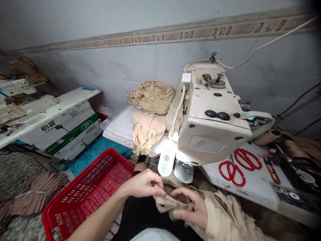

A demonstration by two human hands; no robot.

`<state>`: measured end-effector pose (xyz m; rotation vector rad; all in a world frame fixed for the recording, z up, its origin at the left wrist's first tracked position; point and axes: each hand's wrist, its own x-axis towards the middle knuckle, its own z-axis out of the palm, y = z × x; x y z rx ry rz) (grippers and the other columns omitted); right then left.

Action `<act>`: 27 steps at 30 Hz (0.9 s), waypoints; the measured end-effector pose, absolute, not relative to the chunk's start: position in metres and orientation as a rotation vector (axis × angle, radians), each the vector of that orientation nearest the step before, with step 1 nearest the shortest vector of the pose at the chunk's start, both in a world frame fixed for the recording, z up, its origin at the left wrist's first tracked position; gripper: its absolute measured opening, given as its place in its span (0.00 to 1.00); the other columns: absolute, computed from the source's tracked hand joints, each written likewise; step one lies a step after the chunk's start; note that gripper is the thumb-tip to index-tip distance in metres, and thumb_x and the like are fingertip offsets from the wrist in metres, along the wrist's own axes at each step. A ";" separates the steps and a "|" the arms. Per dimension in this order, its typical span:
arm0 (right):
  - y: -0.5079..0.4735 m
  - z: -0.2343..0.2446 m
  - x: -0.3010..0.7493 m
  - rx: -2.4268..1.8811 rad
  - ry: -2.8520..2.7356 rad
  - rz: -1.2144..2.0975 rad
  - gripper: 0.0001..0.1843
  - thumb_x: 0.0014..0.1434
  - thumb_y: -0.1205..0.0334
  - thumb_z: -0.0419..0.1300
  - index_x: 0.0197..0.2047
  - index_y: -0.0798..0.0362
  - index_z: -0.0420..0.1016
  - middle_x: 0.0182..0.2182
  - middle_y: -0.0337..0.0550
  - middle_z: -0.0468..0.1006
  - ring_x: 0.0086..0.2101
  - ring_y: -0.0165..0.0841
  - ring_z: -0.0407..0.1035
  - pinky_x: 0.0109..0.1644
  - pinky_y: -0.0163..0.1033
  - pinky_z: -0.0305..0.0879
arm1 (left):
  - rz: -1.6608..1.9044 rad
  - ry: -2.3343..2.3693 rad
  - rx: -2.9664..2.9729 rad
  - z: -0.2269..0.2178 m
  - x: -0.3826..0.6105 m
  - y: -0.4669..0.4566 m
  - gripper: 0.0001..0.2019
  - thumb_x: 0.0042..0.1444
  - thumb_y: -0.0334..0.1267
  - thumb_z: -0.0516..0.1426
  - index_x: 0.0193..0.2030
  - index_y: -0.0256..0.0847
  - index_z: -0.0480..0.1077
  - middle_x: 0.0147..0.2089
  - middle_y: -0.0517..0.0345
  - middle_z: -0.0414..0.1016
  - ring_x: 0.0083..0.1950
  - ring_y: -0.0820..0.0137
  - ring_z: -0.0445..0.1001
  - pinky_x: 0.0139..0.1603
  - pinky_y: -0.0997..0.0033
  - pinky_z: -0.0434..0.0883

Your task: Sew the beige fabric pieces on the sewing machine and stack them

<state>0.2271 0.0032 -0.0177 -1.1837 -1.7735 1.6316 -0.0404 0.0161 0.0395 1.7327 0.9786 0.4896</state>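
My left hand (142,184) pinches a fold of beige cloth (170,202) in front of my body, and a small dark object may lie between its fingers. My right hand (188,207) grips the same cloth, which drapes down toward the lower right. Just ahead stands a white industrial sewing machine (208,117), tipped back against the wall. Two more beige fabric bundles (150,97) lie on a white board (120,125) behind it. Two pairs of red-handled scissors (232,172) lie on the white tabletop (250,194) to my right.
A red plastic basket (75,182) sits at my left, above a stack of brown fabric pieces (32,197) on the speckled floor. Further left are a printed cardboard box (60,130) and a blue cloth (95,150). Cables run along the wall.
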 end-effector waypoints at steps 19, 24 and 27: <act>-0.004 0.003 0.254 -1.279 -1.453 1.426 0.20 0.61 0.47 0.65 0.28 0.56 0.81 0.20 0.40 0.74 0.22 0.29 0.63 0.25 0.34 0.59 | 0.783 1.042 1.843 0.017 0.000 0.010 0.13 0.67 0.41 0.58 0.49 0.38 0.82 0.32 0.55 0.74 0.31 0.71 0.70 0.33 0.74 0.66; -0.006 0.019 0.252 -1.282 -1.542 1.136 0.17 0.62 0.51 0.66 0.28 0.55 0.82 0.20 0.40 0.72 0.22 0.30 0.62 0.26 0.37 0.56 | 0.830 1.073 1.887 0.020 0.001 0.013 0.10 0.68 0.37 0.56 0.46 0.37 0.79 0.36 0.54 0.77 0.36 0.70 0.74 0.39 0.73 0.69; -0.005 0.030 0.248 -1.235 -1.555 1.028 0.16 0.62 0.54 0.65 0.27 0.54 0.81 0.20 0.40 0.71 0.22 0.31 0.62 0.27 0.38 0.56 | 0.859 1.124 1.716 0.022 0.003 0.013 0.09 0.67 0.39 0.58 0.42 0.38 0.79 0.38 0.54 0.79 0.39 0.67 0.76 0.42 0.72 0.70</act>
